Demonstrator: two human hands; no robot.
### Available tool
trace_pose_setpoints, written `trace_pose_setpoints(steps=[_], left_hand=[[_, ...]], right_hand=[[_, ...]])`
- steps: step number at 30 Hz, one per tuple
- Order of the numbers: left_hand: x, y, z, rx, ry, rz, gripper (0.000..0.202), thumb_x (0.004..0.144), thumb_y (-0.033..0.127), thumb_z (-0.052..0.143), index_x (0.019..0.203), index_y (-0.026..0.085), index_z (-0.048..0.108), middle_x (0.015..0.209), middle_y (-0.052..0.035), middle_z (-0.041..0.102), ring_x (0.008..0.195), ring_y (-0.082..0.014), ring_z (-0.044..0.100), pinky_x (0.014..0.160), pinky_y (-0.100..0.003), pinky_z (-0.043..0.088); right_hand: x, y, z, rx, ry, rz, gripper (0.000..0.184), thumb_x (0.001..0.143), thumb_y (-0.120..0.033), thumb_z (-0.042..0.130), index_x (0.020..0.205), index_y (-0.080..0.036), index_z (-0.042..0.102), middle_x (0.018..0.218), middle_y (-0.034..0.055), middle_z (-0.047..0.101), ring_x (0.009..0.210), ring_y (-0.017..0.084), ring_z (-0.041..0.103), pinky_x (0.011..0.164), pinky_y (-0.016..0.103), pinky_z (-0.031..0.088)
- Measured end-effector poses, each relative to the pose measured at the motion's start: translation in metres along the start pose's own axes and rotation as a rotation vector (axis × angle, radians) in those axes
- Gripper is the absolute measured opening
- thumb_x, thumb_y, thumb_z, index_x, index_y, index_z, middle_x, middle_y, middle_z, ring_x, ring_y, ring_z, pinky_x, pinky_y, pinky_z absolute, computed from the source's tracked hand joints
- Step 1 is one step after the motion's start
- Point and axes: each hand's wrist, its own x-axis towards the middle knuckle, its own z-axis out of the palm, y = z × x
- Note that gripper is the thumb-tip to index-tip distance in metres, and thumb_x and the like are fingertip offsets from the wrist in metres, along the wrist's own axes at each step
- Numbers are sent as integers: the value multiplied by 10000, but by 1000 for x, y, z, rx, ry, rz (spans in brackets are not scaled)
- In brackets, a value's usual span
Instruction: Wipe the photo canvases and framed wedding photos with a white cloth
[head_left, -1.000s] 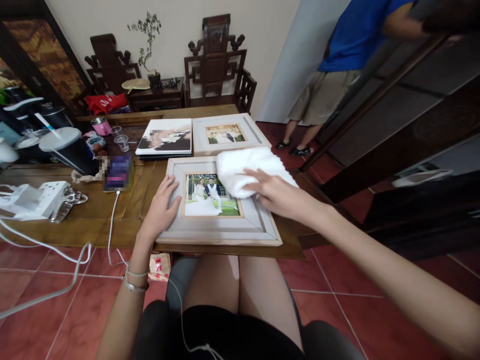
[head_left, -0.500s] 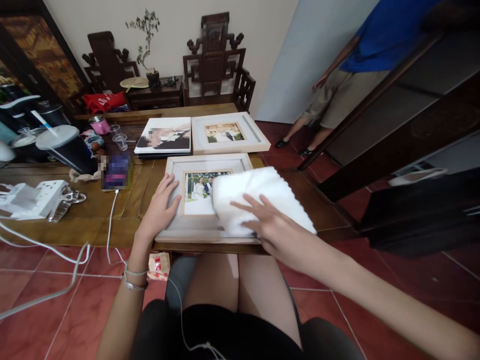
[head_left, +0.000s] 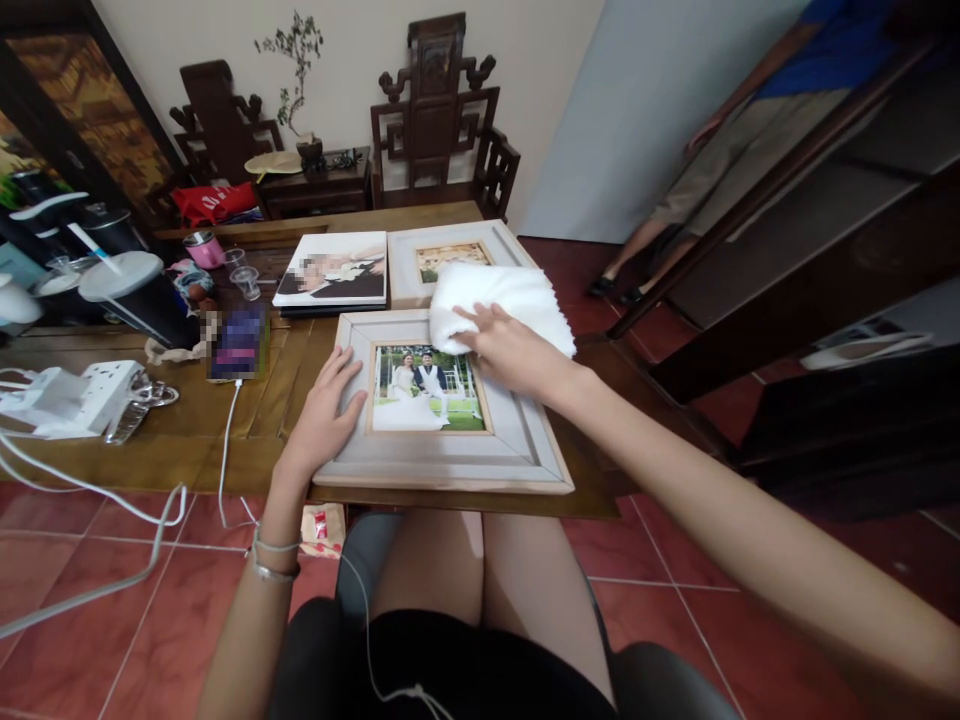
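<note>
Picture frame (head_left: pixel 442 460) lies flat at the table's (head_left: pixel 187 450) near edge. Left hand (head_left: pixel 322 420), fingers spread, presses flat on the frame's left border and grips nothing. Right hand (head_left: pixel 517 355), fingers flat, pins a white cloth (head_left: pixel 502 295) at the far right corner, and the cloth spills onto a second frame (head_left: pixel 409 265). Judgement: brace with the left hand and wipe in light, even strokes.

We look down on a brown wooden worktop (head_left: pixel 187 440). A pale picture frame (head_left: pixel 442 465) lies flat at its near edge. Behind it lie a second frame (head_left: pixel 405 265) and a photo book (head_left: pixel 330 268). To the left we see a phone (head_left: pixel 238 343), a white power strip (head_left: pixel 82 392) and a lidded cup (head_left: pixel 124 275).
</note>
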Motion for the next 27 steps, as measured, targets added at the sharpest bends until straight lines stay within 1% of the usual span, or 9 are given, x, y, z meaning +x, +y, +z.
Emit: trace_pose_setpoints(steps=[2,5,9,11,13,16,19,23,27], left_hand=[[0,0,0,4,2,-6,403,961,297,485,1330,147,548,1534,-155,428,1487,-256,278,1210,-513,246],[0,0,1,1,8,-8,409,960,295,485,1328,127,550,1530,-166,432,1487,-253,278,1214,-496,245],[0,-1,1,-8,11,-7,405,960,301,483,1329,147,552,1534,-153,429,1488,-256,276,1213,-506,244],[0,-1,1,-8,13,-8,405,959,299,482,1328,146,552,1535,-154,427,1488,-257,277,1213,-507,243],[0,-1,1,-3,12,-7,412,958,297,483,1329,133,552,1535,-163,425,1487,-258,277,1214,-500,241],[0,0,0,6,3,-5,417,961,301,477,1335,132,547,1537,-161,421,1489,-255,273,1215,-498,239],[0,0,0,2,0,-3,417,964,298,470,1340,133,543,1542,-157,415,1492,-248,267,1216,-496,236],[0,0,1,-2,-3,-3,428,962,296,475,1342,108,541,1547,-168,404,1495,-241,259,1221,-477,229],[0,-1,1,-3,-2,-7,421,961,298,482,1342,127,541,1543,-159,414,1493,-243,264,1218,-490,234]], right_hand=[[-16,-10,-3,36,-51,-75,517,705,36,490,1146,-139,696,1338,147,613,1270,332,536,1082,535,420],[-51,-29,-15,112,-137,-179,518,695,38,504,1144,-140,694,1341,158,606,1315,329,501,1102,517,408],[-100,-61,-49,248,-167,-218,578,689,54,490,1164,-212,683,1406,93,573,1357,280,470,1099,454,445],[-115,-79,-70,298,-152,-234,538,704,49,482,1110,-229,700,1386,79,595,1353,256,481,1089,407,465],[-121,-93,-84,323,-124,-239,493,711,43,480,1053,-225,714,1356,98,618,1328,251,510,1083,391,473],[-116,-103,-84,310,-103,-199,498,682,58,483,1046,-189,717,1386,153,587,1318,300,517,1072,442,483],[-98,-95,-60,264,-111,-92,552,651,94,464,1080,-150,712,1442,177,528,1356,351,461,1083,510,462],[-59,-59,-26,176,-47,13,547,679,102,435,1106,-117,699,1456,184,508,1388,357,416,1128,548,394],[-20,-19,-9,89,6,82,579,703,75,429,1218,-74,648,1473,218,471,1379,382,415,1127,591,362]])
